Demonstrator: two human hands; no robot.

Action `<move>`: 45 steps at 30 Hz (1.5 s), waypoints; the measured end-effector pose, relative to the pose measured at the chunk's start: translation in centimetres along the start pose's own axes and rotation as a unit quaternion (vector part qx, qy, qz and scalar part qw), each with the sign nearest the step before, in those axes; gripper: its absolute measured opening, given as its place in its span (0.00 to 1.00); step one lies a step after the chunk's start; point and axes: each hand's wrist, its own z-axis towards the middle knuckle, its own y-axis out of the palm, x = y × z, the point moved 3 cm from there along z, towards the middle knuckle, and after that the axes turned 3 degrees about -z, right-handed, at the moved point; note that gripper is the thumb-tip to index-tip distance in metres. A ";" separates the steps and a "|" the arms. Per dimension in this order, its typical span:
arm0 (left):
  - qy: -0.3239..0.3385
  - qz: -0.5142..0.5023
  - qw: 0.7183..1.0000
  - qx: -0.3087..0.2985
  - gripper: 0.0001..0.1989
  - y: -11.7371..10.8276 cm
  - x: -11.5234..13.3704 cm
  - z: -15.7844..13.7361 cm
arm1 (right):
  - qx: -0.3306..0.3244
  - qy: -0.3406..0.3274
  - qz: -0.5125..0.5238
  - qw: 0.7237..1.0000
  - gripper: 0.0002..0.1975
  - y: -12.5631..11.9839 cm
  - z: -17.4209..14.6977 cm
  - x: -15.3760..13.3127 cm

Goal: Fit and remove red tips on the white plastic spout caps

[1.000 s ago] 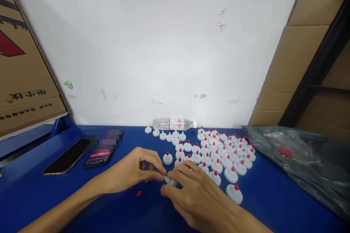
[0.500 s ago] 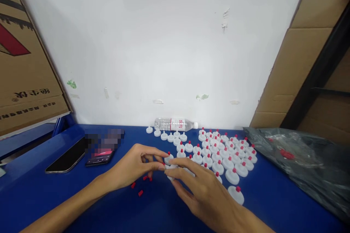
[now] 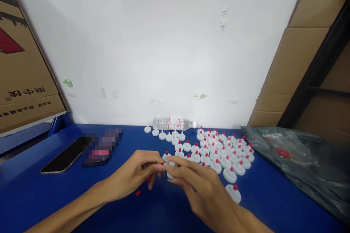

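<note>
White piece (image 3: 171, 174) perhaps mostly hidden by fingers (image 3: 188, 174), carton (image 3: 30, 69) cut off

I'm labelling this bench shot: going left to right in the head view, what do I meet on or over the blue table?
Black phone → pink-lit phone → left hand → right hand → dark plastic.

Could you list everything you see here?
Wall: one, white, behind
Flat table: one, blue, below
Cardboard panels: several, brown, both sides
Phone-like slabs: two, dark, left
Plastic bottle: one, clear, by wall
Uncapped round plastic pieces: about seven, white, by bottle
Red-capped round plastic pieces: over thirty, white, rightward
Small plastic caps: at least two, red, front
Large plastic bag: one, dark grey, right
Thin plastic bag: one, clear, atop it
Held round plastic piece: one, white, centre
Left hand: one, bare, beside it
Right hand: one, bare, gripping it
</note>
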 end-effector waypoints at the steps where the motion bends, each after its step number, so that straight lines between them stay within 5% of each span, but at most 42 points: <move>1: -0.002 -0.005 1.000 -0.001 0.20 0.1 0.1 0.0 | 0.005 -0.006 -0.005 1.000 0.20 0.1 0.0 0.0; 6: 0.015 -0.018 1.000 0.006 0.20 0.2 0.6 0.1 | 0.018 -0.050 -0.055 0.997 0.21 0.3 0.2 -0.4; 11: 0.013 -0.010 0.997 0.075 0.17 -0.5 0.6 0.1 | 0.016 -0.066 -0.115 0.991 0.18 0.0 0.8 -0.6; 14: 0.007 0.089 0.983 0.158 0.16 -1.7 0.1 0.1 | -0.008 -0.071 -0.155 0.985 0.15 -0.3 1.0 -0.4; 17: -0.003 0.256 0.941 0.219 0.14 -3.0 -0.9 0.3 | 0.001 -0.059 -0.165 0.985 0.15 -0.6 1.0 -0.2; 26: -0.031 0.280 0.944 0.171 0.17 -3.1 -2.9 0.8 | -0.008 -0.010 -0.147 0.989 0.14 -0.4 0.9 -0.4; 33: -0.054 0.005 0.992 0.116 0.23 -2.7 -2.7 0.7 | -0.039 0.002 -0.115 0.993 0.14 0.1 0.6 0.1; 41: -0.026 0.157 0.968 0.192 0.23 -5.6 -4.8 0.5 | -0.041 -0.009 -0.100 0.994 0.13 0.1 0.8 -0.5; 45: -0.039 0.258 0.950 0.173 0.30 -6.4 -6.3 0.8 | -0.051 -0.017 -0.108 0.993 0.12 0.4 0.6 -0.5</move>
